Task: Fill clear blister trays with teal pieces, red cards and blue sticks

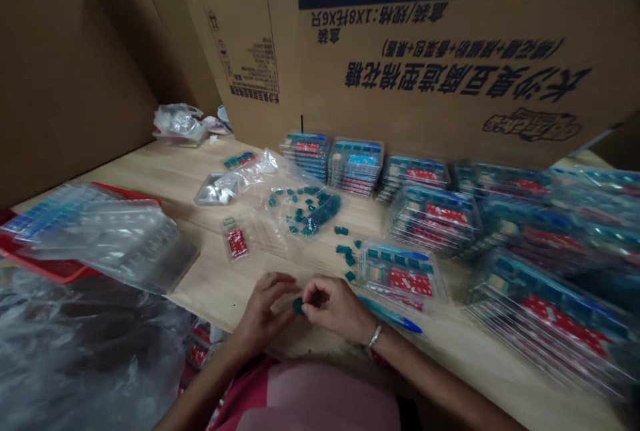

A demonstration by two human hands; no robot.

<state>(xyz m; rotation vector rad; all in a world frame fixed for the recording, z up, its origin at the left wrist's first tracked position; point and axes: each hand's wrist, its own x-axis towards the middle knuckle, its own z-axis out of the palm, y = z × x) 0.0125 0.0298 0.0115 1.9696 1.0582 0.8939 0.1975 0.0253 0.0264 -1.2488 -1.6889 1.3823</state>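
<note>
The right hand point(337, 308) pinches a small dark green piece point(299, 306), with the left hand point(265, 308) curved just beside it. Beyond this grip lies a clear bag point(280, 171) of similar pieces; beyond and left of it, a clear tray point(251, 236) with a red card point(237, 243). Right of the grip, a blue pen point(400, 320) lies before filled, stacked trays point(437, 279). Farthest beyond stands a printed cardboard box point(300, 64).

Right here, one small, dark green piece point(299, 306), held at the fingertips between left hand point(264, 308) and right hand point(336, 311), over the counter point(213, 288), roundish perhaps, its outline partly covered by fingers.
</note>
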